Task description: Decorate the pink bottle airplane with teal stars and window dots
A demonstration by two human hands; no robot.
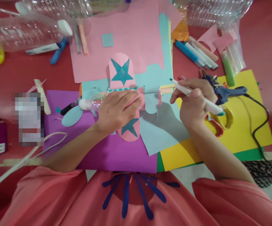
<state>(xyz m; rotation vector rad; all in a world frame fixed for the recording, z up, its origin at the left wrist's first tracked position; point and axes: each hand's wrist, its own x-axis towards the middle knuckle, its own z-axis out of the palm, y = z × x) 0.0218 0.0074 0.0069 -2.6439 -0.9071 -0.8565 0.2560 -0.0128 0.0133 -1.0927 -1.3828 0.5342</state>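
Observation:
My left hand (118, 110) is curled over a small plastic bottle (95, 104) wrapped partly in pink paper, its neck pointing left. A pink paper wing (127, 57) with a teal star sticks out above the bottle, and a matching pink wing (128, 136) sticks out below. A strip with teal dots (124, 90) runs along the upper wing's base, beside my fingers. Between the fingers of my right hand (194, 103) is a white marker (208, 104), its teal tip bare and pointing up-left, apart from the bottle.
Blue glue gun (229, 93) with a black cord and scissors (225, 117) lie at right on yellow paper (251, 125). Clear bottles (32, 31) and loose markers (190, 53) are further back. Purple paper (126, 160) lies in front; a phone-like object (29, 119) is at left.

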